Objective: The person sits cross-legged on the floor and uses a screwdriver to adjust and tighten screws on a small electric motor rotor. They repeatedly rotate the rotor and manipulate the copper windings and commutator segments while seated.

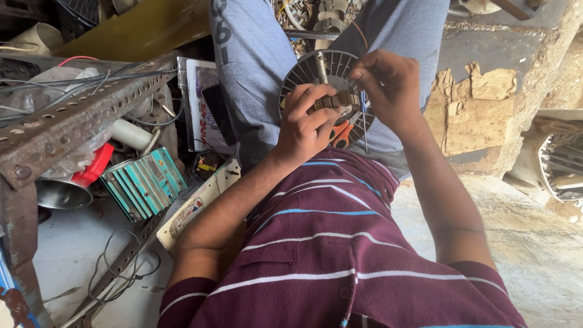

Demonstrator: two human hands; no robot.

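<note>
Left hand [306, 124] clamped around round finned fan motor [328, 91] on the lap, right hand [388, 82] fingers pinched on its upper edge, orange-handled pliers [341, 135] beneath

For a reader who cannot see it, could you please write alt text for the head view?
A seated person's left hand and right hand hold a round slotted metal motor part on their lap. A teal finned block lies at left.
</note>
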